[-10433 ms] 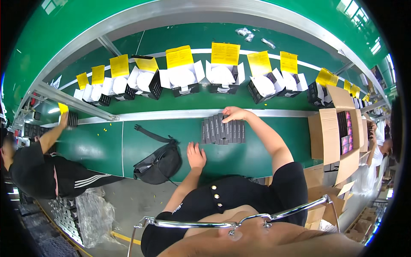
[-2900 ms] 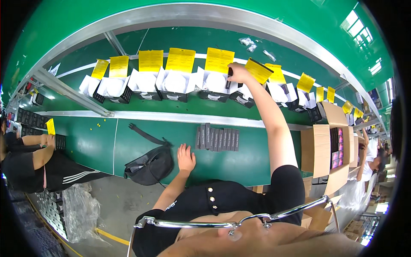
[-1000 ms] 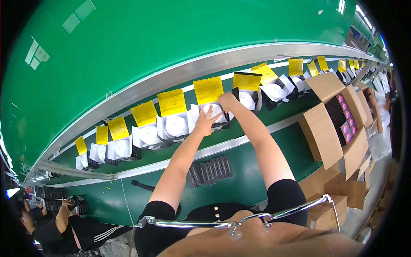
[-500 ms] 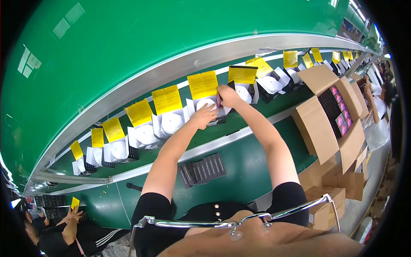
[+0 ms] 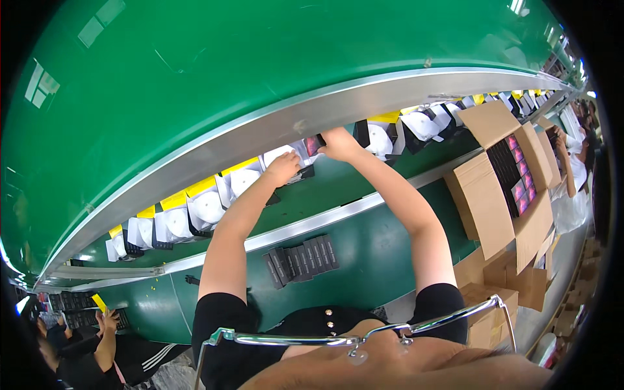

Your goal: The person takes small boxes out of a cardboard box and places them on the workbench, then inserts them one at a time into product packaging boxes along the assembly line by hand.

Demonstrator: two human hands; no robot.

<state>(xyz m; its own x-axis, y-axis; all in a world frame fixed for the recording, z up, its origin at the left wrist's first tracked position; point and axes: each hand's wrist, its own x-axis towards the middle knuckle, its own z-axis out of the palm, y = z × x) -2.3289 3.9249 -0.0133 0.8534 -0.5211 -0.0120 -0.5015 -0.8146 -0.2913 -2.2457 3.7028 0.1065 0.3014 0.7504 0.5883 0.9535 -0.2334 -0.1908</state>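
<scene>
My left hand [image 5: 284, 168] rests with fingers apart on an open box holding a white round object [image 5: 275, 155]. Beside it, my right hand [image 5: 339, 145] pinches a dark box panel [image 5: 312, 144] with a pink-purple picture. I cannot tell whether this panel belongs to that same open box or to a separate one. Left of my hands, more open dark boxes with white flaps and white round contents [image 5: 242, 182] stand in a row, yellow sheets [image 5: 173, 200] behind them. To the right, another open box [image 5: 379, 139] stands close to my right hand.
A metal rail [image 5: 273, 110] of the green panel crosses ahead, hiding the boxes' back parts. Several dark boxes [image 5: 300, 259] lie on the green bench nearer me. An open carton [image 5: 478, 195] of picture boxes stands right. Other people work at far left and right.
The view has shifted, so the rail hides most of the yellow sheets. The pink-purple panel has turned into sight by my right hand. My left hand has moved slightly left.
</scene>
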